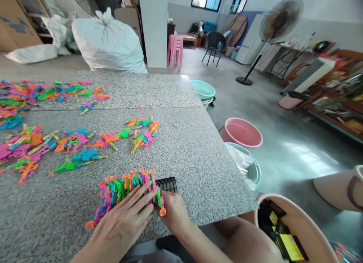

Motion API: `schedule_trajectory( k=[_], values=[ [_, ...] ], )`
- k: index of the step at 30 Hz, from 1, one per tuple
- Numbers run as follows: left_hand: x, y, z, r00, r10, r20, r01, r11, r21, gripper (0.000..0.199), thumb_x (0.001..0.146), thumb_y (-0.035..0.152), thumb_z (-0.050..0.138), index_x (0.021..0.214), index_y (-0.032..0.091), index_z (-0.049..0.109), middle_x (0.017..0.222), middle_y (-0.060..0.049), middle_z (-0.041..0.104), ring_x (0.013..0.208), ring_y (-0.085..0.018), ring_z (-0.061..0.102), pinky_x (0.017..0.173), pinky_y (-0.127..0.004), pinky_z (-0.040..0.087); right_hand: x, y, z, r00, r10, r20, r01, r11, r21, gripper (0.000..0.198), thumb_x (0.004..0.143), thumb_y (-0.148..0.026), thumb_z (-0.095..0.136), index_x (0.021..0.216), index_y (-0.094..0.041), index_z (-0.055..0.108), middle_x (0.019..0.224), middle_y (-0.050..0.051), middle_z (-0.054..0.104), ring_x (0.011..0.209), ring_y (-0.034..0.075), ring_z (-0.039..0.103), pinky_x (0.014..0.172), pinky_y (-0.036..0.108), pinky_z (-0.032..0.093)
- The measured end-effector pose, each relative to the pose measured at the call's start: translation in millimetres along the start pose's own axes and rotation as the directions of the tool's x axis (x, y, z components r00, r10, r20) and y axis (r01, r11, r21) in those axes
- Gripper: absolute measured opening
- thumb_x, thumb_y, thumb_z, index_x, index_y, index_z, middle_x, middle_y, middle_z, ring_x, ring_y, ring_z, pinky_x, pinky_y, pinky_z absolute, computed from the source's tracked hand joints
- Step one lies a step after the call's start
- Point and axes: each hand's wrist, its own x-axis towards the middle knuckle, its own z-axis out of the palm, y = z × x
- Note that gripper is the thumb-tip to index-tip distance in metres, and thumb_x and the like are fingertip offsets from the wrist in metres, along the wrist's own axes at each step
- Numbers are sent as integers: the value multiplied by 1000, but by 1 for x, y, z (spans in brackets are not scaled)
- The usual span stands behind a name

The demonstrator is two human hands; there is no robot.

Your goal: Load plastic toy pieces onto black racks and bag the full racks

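Observation:
A row of small plastic toy guns (117,189) in pink, green, orange and blue stands packed side by side on the granite table, with orange suction cups along the edges. My left hand (124,217) lies over the row, its fingers stretched out and resting on the toys. At the right end, my right hand (174,212) is closed against a green toy gun (159,199) with an orange suction cup; its fingertips are partly hidden. A black plastic grid tray (167,184) shows behind my right hand, and the toys cover the rest of it.
Loose toy guns (73,140) spread across the left of the granite table (193,149), with a larger pile (34,91) farther back. Beside the right edge stand a pink basin (244,130), a green-rimmed tub (256,168) and a peach bucket (309,232) holding black and yellow packs.

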Motion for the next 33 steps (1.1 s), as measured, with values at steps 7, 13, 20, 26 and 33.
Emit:
schedule_trajectory(
  k=[7, 13, 20, 26, 33],
  values=[
    [3, 3, -5, 998, 7, -62, -1, 995, 100, 40, 94, 9, 40, 125, 20, 63, 141, -3, 60, 140, -19, 46, 116, -34, 41, 8, -18, -8, 992, 40, 120, -21, 987, -158, 16, 82, -9, 59, 95, -17, 66, 89, 8, 74, 78, 20, 70, 62, 26, 41],
    [1, -2, -4, 999, -24, 22, 21, 994, 105, 43, 98, 22, 47, 140, 20, 51, 144, -8, 57, 138, -23, 49, 111, -37, 46, 10, -11, -14, 977, -87, 194, 111, 987, -119, 23, 82, -6, 59, 100, -17, 66, 95, 8, 73, 81, 20, 69, 64, 27, 46],
    [-1, 0, 1, 998, -47, 33, 44, 994, 104, 44, 95, 24, 55, 138, 30, 53, 146, -2, 56, 143, -22, 42, 112, -40, 47, 146, 12, -71, 986, -164, -26, 129, 854, -504, 35, 89, 0, 46, 114, -17, 64, 115, 13, 67, 102, 22, 64, 79, 30, 51],
    [6, 1, -19, 998, 21, 60, -29, 991, 128, 45, 93, 10, 45, 133, 24, 59, 153, 0, 48, 150, -21, 28, 118, -37, 39, 252, 6, -57, 925, -345, 158, 369, 716, -593, 30, 98, -5, 36, 110, -10, 63, 116, 19, 66, 112, 28, 58, 86, 38, 51],
    [7, 1, -24, 997, 43, 59, -51, 988, 147, 41, 99, 14, 41, 134, 23, 59, 152, 5, 49, 153, -21, 19, 126, -37, 18, 154, 61, -59, 962, -270, 31, 270, 933, -238, 22, 94, -5, 45, 110, -16, 55, 104, 11, 66, 92, 19, 63, 79, 28, 48]
  ],
)
